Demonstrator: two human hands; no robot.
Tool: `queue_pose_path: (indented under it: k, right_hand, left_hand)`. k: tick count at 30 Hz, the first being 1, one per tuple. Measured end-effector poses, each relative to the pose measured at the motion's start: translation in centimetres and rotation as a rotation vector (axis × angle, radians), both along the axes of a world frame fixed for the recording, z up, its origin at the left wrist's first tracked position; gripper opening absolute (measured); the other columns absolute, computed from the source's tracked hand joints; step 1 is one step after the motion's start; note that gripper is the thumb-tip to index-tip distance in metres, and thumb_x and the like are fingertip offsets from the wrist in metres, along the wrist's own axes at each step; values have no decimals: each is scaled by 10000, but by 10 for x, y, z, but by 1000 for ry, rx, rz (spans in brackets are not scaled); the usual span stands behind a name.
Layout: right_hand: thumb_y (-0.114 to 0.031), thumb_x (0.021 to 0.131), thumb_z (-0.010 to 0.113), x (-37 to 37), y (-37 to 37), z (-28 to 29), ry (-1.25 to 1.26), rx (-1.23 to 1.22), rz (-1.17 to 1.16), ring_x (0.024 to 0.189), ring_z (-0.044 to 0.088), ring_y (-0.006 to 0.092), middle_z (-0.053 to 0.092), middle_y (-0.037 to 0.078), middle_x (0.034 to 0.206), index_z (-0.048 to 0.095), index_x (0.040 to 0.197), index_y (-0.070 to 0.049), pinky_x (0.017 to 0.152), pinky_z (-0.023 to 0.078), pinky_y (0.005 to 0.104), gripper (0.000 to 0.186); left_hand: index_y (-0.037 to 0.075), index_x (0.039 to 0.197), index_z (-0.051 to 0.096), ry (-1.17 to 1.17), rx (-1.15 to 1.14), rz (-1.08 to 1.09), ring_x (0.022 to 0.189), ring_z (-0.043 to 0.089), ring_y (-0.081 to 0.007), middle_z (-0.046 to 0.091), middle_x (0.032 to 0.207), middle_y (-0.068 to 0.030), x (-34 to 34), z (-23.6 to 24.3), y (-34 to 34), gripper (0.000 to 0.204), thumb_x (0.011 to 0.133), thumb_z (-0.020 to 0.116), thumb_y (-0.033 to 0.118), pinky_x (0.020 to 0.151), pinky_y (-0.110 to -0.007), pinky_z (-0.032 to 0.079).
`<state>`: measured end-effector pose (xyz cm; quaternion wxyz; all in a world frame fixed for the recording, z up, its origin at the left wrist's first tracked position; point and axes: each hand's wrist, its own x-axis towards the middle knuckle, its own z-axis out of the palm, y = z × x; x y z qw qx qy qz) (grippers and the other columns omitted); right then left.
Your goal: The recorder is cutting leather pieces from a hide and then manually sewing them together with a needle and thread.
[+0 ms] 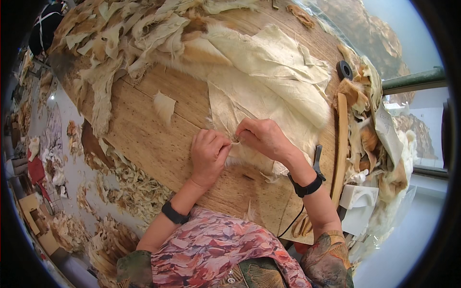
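Nearest, left hand and right hand drawn together, fingertips pinched on the edge of a cream hide spread on the wooden table, perhaps with a needle, beyond it heaped fur scraps.

A cream-coloured pelt, skin side up with tan fur along its edges, lies spread flat across a wooden worktable, its near edge pinched.
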<state>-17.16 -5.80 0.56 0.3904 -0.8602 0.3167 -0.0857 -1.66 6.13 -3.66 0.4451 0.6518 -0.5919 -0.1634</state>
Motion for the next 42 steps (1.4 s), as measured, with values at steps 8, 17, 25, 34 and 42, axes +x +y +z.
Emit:
queue_pose_path:
  k: [8, 17, 25, 34, 42]
  right_hand:
    - [-176, 853, 643, 1, 1, 9, 51, -6, 65, 796, 657, 335, 672, 137, 818, 605, 916, -53, 685, 512, 413, 144]
    - [-240, 715, 745, 9, -2, -2, 113, -127, 171, 723, 663, 318, 679, 95, 765, 617, 863, -67, 615, 503, 408, 261]
    - [-202, 740, 694, 15, 4, -1, 109, -202, 208, 637, 646, 327, 627, 116, 626, 596, 947, -91, 563, 477, 440, 254]
    - [-152, 797, 673, 17, 10, -1, 128, -159, 271, 553, 605, 361, 576, 142, 567, 448, 1227, -98, 500, 424, 449, 488]
    - [-195, 813, 664, 0, 22, 3, -24, -518, 225, 733, 625, 250, 572, 59, 867, 594, 1055, -123, 604, 494, 367, 262]
  left_hand:
    - [79, 789, 640, 2, 5, 3, 858, 542, -250, 603, 852, -36, -1, 2, -1, 114, 720, 723, 44, 782, -363, 410]
    - [71, 801, 630, -8, 10, 2, 854, 533, -266, 591, 854, -49, -2, 2, 0, 116, 721, 697, 21, 776, -372, 414]
    - [62, 803, 621, 23, 20, 22, 852, 530, -278, 583, 849, -59, -1, 1, 0, 117, 723, 692, 17, 768, -383, 414]
    - [67, 784, 604, -12, 26, 4, 854, 540, -281, 573, 842, -62, 0, -2, -1, 103, 732, 693, 56, 773, -396, 422]
    - [82, 806, 601, 13, 9, 15, 848, 537, -283, 572, 845, -56, -1, 2, -1, 112, 743, 692, 66, 774, -399, 418]
